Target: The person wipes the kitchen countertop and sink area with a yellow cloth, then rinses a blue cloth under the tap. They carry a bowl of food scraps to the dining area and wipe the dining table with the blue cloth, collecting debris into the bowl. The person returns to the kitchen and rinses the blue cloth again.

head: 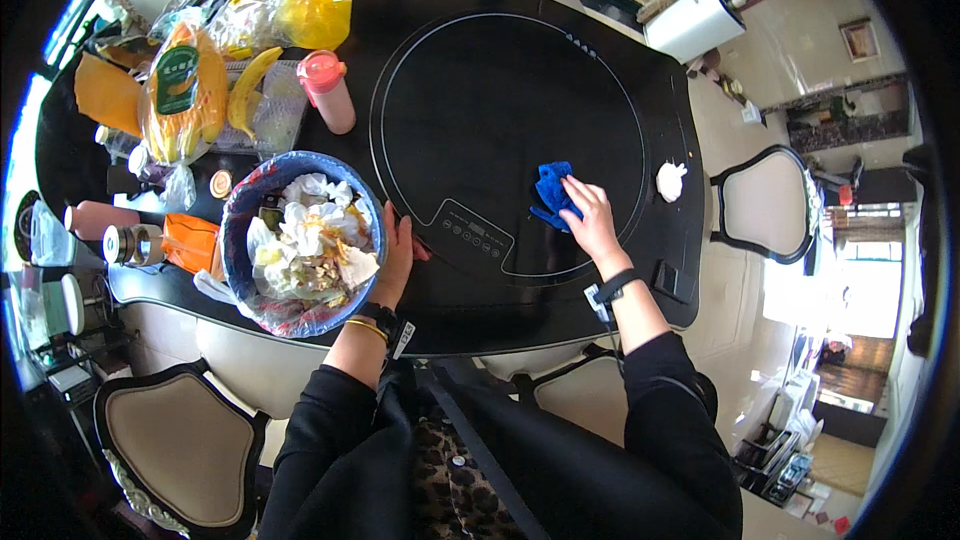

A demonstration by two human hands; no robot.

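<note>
My right hand lies over a crumpled blue cloth, fingers and thumb on its right side. The cloth rests on the black tabletop, inside the ring line of a round panel with printed touch controls. At the left, a blue bin lined with a plastic bag holds crumpled tissues and food scraps. My left hand is against the bin's right side; part of it is hidden, so its grip is unclear.
Beyond the bin stand a pink-lidded bottle, a banana, bagged yellow fruit and an orange packet. A crumpled white item and a flat black object lie near the right edge. Chairs surround the table.
</note>
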